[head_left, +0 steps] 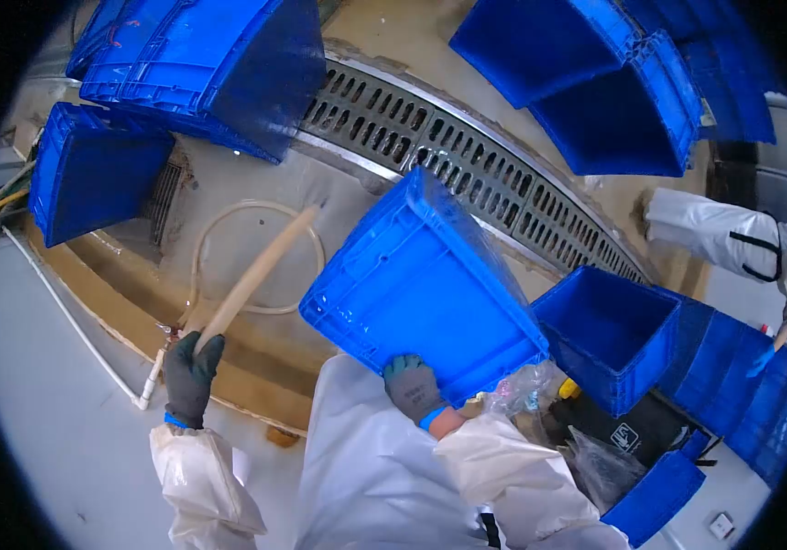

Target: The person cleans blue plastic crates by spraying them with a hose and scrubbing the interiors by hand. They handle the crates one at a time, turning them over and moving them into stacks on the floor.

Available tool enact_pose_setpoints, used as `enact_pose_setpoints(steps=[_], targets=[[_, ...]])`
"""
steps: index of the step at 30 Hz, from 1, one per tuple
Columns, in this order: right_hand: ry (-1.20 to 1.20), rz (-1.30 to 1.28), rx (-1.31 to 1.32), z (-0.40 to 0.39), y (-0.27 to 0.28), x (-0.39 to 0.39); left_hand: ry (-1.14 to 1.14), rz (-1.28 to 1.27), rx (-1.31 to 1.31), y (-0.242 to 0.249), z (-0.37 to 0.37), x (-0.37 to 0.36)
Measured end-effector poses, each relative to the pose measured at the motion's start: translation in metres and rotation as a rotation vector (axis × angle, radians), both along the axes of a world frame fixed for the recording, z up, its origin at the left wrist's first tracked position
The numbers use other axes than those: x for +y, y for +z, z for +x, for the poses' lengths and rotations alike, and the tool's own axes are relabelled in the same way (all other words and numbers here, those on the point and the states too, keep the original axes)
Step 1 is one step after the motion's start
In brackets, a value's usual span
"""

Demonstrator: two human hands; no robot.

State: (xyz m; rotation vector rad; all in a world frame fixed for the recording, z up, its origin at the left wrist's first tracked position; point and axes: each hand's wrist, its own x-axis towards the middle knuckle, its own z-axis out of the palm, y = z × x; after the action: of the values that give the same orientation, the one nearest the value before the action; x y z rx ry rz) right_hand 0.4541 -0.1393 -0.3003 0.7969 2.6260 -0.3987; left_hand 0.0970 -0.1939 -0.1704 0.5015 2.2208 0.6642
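Observation:
My left hand [193, 378], in a grey-green glove, is wrapped around a pale beige hose [251, 277]. The hose's free end points up and away, toward the floor drain. At centre, a blue plastic crate [426, 284] is tilted in front of me, with wet spots on its near side. My right hand [414, 390], gloved alike, grips this crate at its lower near edge; part of its grip is hidden. A thinner loop of hose [199, 247] lies on the wet floor beyond my left hand.
A metal drain grate [476, 174] crosses the floor. More blue crates stand at upper left [174, 64], upper right [609, 110] and right [606, 335]. Clear plastic bags [600, 467] lie at lower right. A co-worker's white sleeve [714, 234] shows at right. A white pipe [73, 321] runs at left.

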Motion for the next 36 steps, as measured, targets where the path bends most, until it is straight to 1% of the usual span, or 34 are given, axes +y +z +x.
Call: enact_pose_setpoints(steps=[3,4,6,9,12,13,16,18,21,25,26,27,29,30,33,34,36], targets=[[-0.001,-0.06,0.02,-0.007,-0.002,-0.023,-0.22,-0.041,-0.023,0.001,-0.021,-0.012],[0.009,-0.042,0.016,-0.009,-0.003,-0.028,-0.251,-0.052,-0.043,0.003,-0.024,-0.011],[0.028,-0.008,0.004,-0.012,-0.004,-0.035,-0.212,-0.049,-0.085,0.01,-0.022,-0.002],[0.012,-0.022,0.047,-0.012,-0.001,-0.035,-0.168,-0.024,-0.112,0.013,-0.021,0.006],[0.026,-0.078,-0.041,-0.013,0.003,-0.033,-0.118,0.056,-0.117,0.02,-0.021,0.014],[0.022,-0.054,-0.038,-0.012,-0.002,-0.037,-0.101,0.09,-0.12,0.024,-0.02,0.017],[0.012,-0.004,-0.044,-0.012,-0.012,-0.046,-0.169,0.126,-0.132,0.035,-0.014,0.027],[0.014,-0.003,-0.063,-0.015,-0.013,-0.051,-0.213,0.133,-0.11,0.052,-0.003,0.04],[-0.003,-0.122,-0.06,-0.018,-0.011,-0.05,-0.331,0.131,-0.025,0.064,0.014,0.049],[0.041,-0.017,-0.014,-0.016,-0.014,-0.053,-0.491,0.096,0.002,0.08,0.041,0.068],[0.049,-0.017,0.005,-0.015,-0.012,-0.051,-0.546,0.179,0.104,0.078,0.048,0.067],[0.059,-0.016,0.024,-0.014,-0.01,-0.048,-0.569,0.13,0.064,0.081,0.051,0.068],[0.014,-0.077,-0.025,-0.014,-0.01,-0.046,-0.61,0.033,-0.018,0.087,0.054,0.071],[-0.007,-0.106,-0.051,-0.014,-0.01,-0.044,-0.636,0.064,0.011,0.087,0.055,0.07],[-0.031,-0.046,0.008,-0.008,-0.006,-0.031,-0.445,0.104,0.157,0.081,0.052,0.048],[-0.031,-0.047,0.009,-0.006,-0.007,-0.026,-0.387,0.12,0.112,0.072,0.042,0.037],[-0.028,-0.052,0.011,0.0,-0.009,-0.014,-0.245,0.105,0.15,0.066,0.036,0.022]])
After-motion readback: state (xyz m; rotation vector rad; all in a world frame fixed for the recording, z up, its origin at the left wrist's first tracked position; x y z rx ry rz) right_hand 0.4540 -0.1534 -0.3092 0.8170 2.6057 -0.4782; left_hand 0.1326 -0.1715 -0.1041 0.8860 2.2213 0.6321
